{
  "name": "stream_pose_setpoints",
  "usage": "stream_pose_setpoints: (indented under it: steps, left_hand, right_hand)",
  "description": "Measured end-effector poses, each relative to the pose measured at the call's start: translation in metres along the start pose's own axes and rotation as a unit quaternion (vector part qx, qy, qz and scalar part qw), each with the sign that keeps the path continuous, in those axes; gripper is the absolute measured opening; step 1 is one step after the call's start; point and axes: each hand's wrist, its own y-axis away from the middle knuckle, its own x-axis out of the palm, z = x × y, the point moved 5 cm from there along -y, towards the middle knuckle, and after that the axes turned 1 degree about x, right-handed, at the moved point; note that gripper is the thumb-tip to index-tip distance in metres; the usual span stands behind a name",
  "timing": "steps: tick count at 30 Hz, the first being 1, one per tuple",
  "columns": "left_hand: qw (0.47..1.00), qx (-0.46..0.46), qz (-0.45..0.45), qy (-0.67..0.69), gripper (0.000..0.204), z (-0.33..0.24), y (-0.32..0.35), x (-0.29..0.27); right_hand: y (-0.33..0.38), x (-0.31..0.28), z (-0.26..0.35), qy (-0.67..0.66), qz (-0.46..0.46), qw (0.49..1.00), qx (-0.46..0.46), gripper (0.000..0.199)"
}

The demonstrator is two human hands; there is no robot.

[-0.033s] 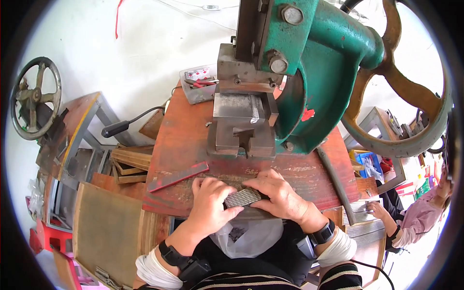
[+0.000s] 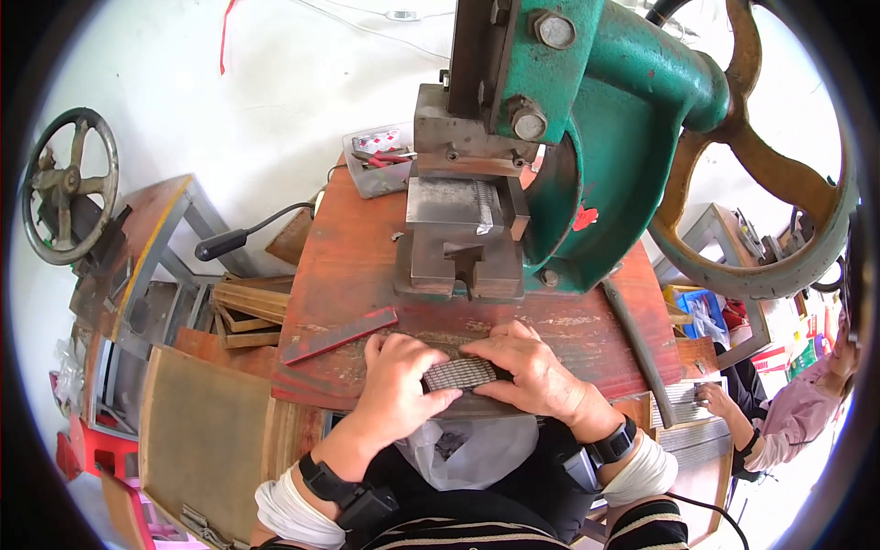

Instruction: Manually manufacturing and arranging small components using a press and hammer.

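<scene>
- Fingers: the left hand [image 2: 401,374] and right hand [image 2: 532,374] grip opposite ends of the ridged block [image 2: 460,374], thumbs on the near side.
- Hazard: uneven thumb pressure could let the block slip or, if built of loose strips (construction unconfirmed), fan apart.
- Appearance: dark grey, with rows of small pale segments.
- Location: at the near edge of the desk [image 2: 587,325]; desk contact cannot be determined.
- Beyond: red-edged bar [image 2: 340,335], then green press [image 2: 632,165].
</scene>
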Motion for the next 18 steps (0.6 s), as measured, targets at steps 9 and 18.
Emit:
stream_pose_setpoints:
  steps: [9,18]
  left_hand:
    - [0.997,0.034,0.013,-0.071,0.044,0.001,0.003,-0.004]
    - [0.987,-0.015,0.007,0.159,0.042,-0.008,-0.015,-0.01]
  right_hand:
    - [0.012,0.008,-0.005,0.011,-0.051,0.998,0.044,0.051]
    - [0.013,-0.026,0.0,-0.102,-0.073,0.984,0.128,0.069]
